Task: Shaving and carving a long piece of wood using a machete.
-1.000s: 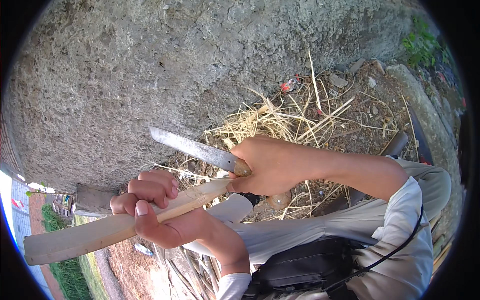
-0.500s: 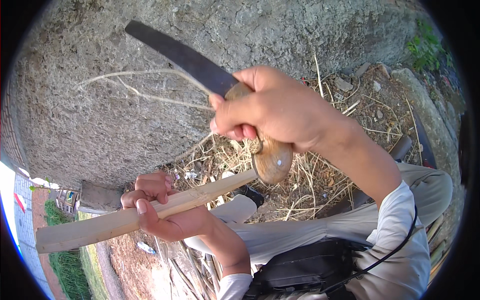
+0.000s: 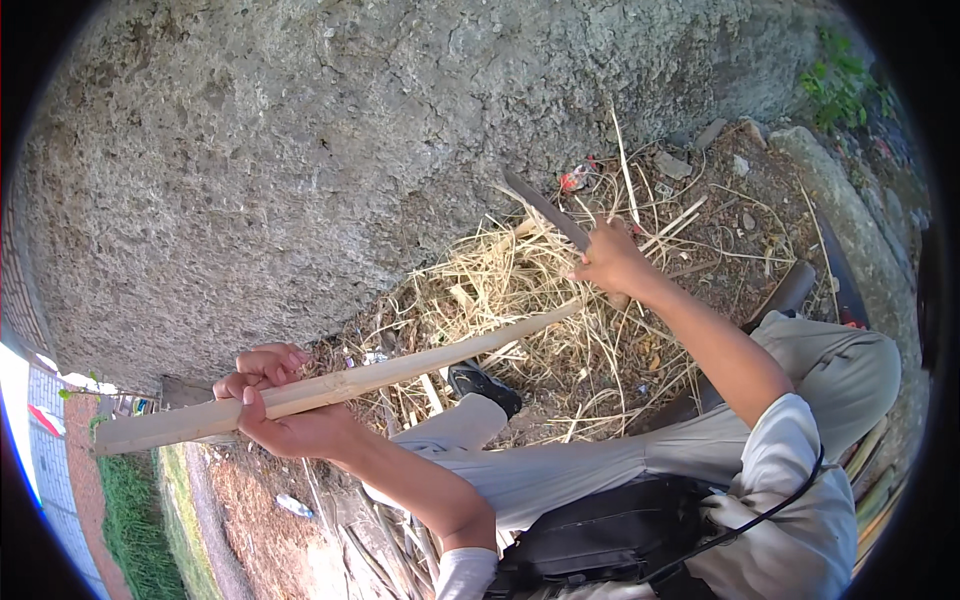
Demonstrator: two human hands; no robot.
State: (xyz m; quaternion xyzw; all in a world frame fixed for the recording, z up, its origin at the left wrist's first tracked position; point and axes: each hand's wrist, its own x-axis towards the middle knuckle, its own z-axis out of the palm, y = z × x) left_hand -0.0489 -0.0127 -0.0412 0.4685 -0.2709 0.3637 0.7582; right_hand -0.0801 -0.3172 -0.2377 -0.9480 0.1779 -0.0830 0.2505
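My left hand is closed around the thicker end of a long pale wooden stick, which slants across the view and tapers toward its right end. My right hand grips a knife with a broad dark blade, its tip pointing up and left. The wooden handle is mostly hidden inside that hand. The knife is apart from the stick, beyond the thin end, over a heap of pale wood shavings.
A rough grey wall rises beyond the heap. A dark blade with red at its base lies at the right, beside a dark cylinder. My black shoe is near the stick; a black bag rests on my lap.
My right hand has carried the knife away from the stick, farther off and to the right, over the shavings. The left hand and stick have shifted slightly left and up.
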